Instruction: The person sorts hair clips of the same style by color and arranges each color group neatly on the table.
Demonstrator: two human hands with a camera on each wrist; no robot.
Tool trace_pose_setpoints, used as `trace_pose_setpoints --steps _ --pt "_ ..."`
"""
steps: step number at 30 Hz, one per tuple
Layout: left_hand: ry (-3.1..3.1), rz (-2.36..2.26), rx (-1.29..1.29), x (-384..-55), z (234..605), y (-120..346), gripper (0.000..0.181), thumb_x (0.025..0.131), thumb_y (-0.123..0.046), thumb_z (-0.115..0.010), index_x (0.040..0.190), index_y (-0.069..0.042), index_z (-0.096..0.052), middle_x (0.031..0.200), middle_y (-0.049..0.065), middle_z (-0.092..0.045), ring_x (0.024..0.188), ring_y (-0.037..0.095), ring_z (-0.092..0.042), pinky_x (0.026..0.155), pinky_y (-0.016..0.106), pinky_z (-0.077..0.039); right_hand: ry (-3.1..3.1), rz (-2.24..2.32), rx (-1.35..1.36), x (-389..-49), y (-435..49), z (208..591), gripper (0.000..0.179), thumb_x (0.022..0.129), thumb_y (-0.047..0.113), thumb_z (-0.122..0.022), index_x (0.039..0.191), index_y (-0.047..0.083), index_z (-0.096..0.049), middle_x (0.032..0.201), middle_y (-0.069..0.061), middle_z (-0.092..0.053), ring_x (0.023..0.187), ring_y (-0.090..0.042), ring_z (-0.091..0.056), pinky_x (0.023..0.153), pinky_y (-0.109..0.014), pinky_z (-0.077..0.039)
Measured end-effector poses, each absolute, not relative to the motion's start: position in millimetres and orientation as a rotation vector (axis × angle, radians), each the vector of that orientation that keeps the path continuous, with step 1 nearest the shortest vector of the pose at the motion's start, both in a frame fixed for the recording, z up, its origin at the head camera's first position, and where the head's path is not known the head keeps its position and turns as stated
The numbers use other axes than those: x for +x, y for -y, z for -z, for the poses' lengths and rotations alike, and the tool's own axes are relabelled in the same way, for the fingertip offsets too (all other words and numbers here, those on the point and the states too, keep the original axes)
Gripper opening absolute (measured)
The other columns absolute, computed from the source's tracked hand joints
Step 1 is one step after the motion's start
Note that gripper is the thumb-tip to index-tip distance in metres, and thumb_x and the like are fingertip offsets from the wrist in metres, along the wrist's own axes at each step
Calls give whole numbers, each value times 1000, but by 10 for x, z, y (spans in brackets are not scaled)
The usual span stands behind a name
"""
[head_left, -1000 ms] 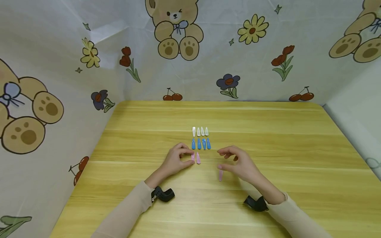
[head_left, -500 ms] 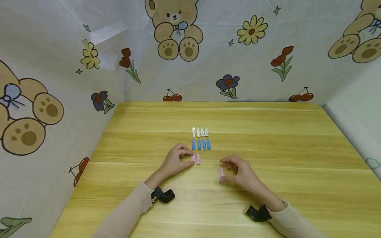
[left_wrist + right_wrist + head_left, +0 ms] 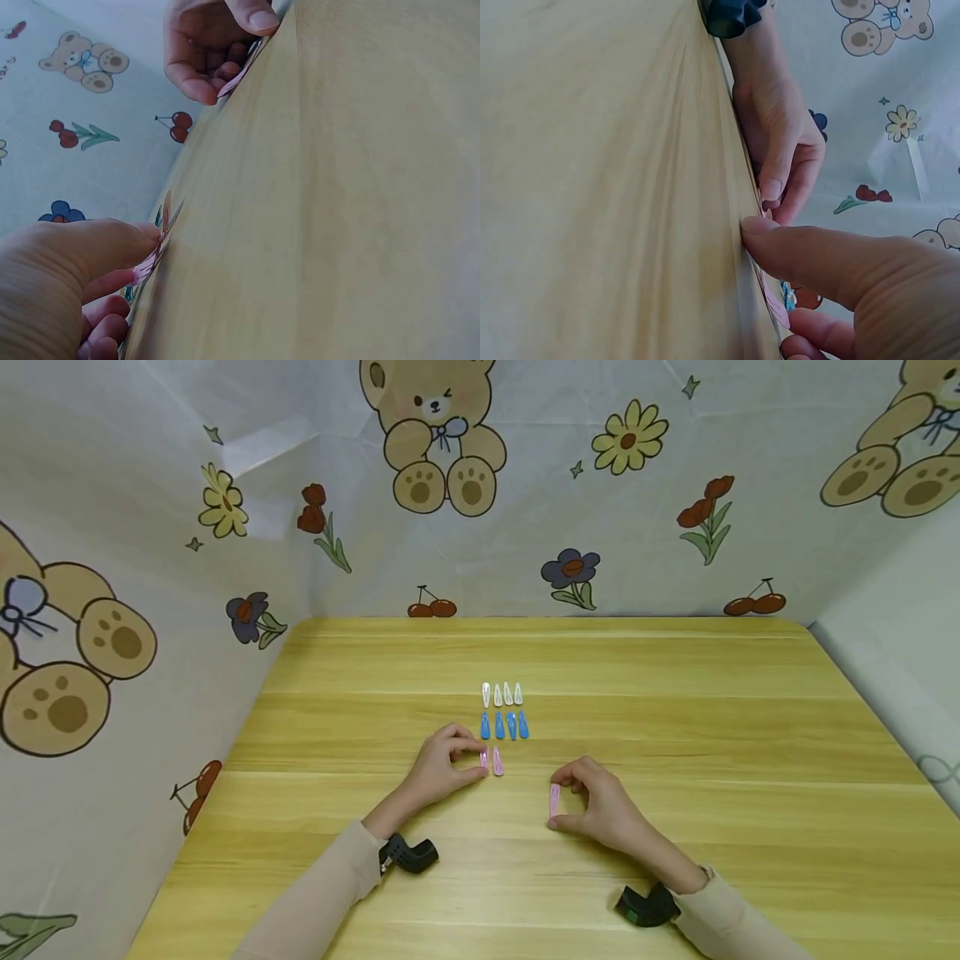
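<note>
In the head view, my left hand [image 3: 442, 764] holds a pink snap hair clip [image 3: 484, 760] by its two ends, between thumb and index finger. Right beside that clip lies a second pink hair clip [image 3: 498, 762]. Farther right, my right hand [image 3: 606, 803] pinches another pink hair clip [image 3: 554, 801] lengthwise, thumb at the near end and index finger at the far end. The right wrist view shows this pink clip [image 3: 775, 304] between thumb and fingers, close over the wood. Several blue hair clips [image 3: 499, 726] form a row beyond the pink ones, with several white hair clips [image 3: 498, 696] behind them.
All the clips are on a wood-grain table [image 3: 675, 693]. A pale cloth [image 3: 510, 552] printed with bears and flowers stands along its back and left edges. Black wrist cameras [image 3: 412, 855] sit on both forearms, near the beige sleeves [image 3: 330, 885].
My right hand has moved slightly toward the near edge, its fingers closing from a loose hold to span the pink clip end to end. My left hand stays in place.
</note>
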State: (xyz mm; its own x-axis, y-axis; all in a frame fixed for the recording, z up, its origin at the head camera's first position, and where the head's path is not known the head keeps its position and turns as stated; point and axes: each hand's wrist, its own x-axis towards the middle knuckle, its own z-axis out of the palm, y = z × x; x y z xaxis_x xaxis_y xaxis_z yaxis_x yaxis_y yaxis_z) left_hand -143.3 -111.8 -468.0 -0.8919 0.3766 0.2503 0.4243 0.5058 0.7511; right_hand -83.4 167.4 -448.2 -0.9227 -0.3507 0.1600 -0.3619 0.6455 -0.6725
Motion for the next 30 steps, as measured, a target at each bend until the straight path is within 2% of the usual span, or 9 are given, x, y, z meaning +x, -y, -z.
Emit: trace_pose_setpoints --steps 13,19,24,30 --pt "2692 1369 -699 -1422 4679 1131 30 74 -16 -85 102 -9 -77 100 0 -63 73 12 -48 65 21 -40 2838 -1129 639 -828 -1642 4482 44 64 19 -92 101 11 -70 88 6 -56 80 -8 -48 72 -24 -44" --pt "2687 1356 -708 -1421 4677 1134 29 74 -16 -85 102 -9 -77 100 0 -63 73 12 -48 65 21 -40 2866 -1218 650 -860 -1649 4397 43 67 17 -90 103 9 -69 90 2 -60 81 -10 -51 72 -24 -46" --pt "2693 1347 -707 -1426 4670 1133 30 75 -17 -85 103 -9 -77 101 1 -63 74 13 -49 66 21 -41 2871 -1276 666 -959 -1600 4269 43 68 13 -89 105 8 -69 90 -2 -62 81 -16 -53 71 -26 -47" --pt "2688 1350 -712 -1432 4674 1122 30 75 -17 -85 102 -9 -77 100 1 -63 75 13 -49 67 21 -41 2854 -1183 716 -1152 -1488 4194 43 69 15 -89 107 8 -69 95 -3 -65 81 -18 -55 70 -28 -47"
